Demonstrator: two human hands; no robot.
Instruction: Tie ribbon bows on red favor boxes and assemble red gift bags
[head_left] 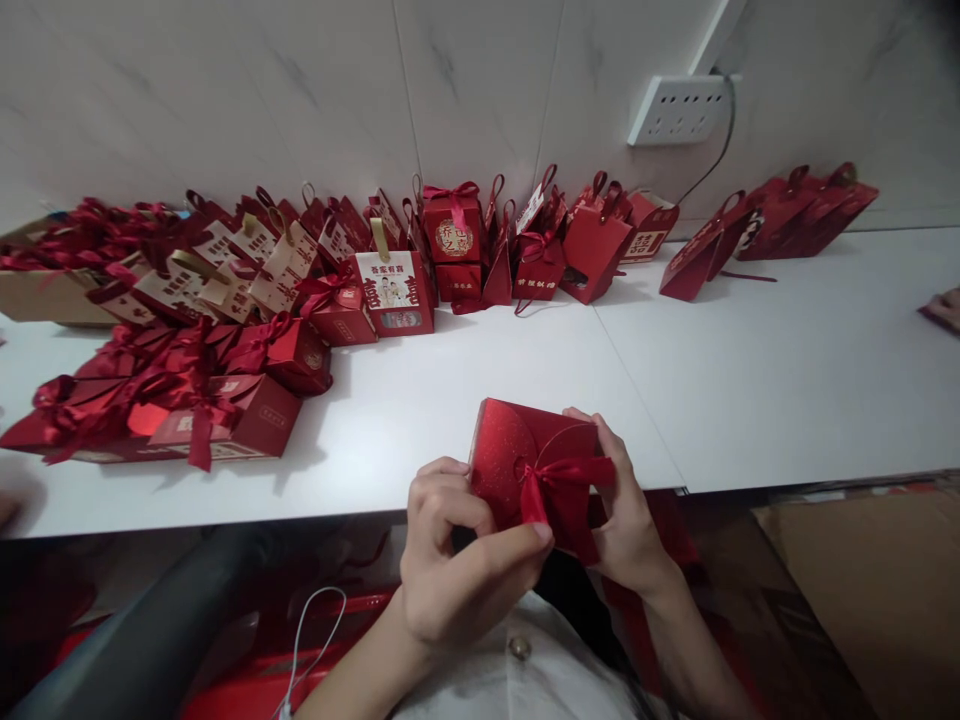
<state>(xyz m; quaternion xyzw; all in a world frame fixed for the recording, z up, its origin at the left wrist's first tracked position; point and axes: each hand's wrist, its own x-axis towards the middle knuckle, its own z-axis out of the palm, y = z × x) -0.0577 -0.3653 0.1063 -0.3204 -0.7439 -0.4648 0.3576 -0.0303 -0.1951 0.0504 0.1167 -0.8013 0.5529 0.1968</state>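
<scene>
A red gift box (501, 450) with overlapping rounded flaps is held up at the table's front edge. Across its top lies a red ribbon (570, 472) tied in a bow. My left hand (457, 550) grips the box's left side, its thumb resting on a ribbon tail. Around the right side of the box, my right hand (626, 500) is closed, with some of its fingers hidden behind the box.
On the white table (480, 365), several red boxes with bows (247, 410) cluster at left. More boxes (394, 290) line the wall below a power strip (679, 110). Another person's hand (949, 305) shows at far right. Cardboard (870, 580) lies lower right.
</scene>
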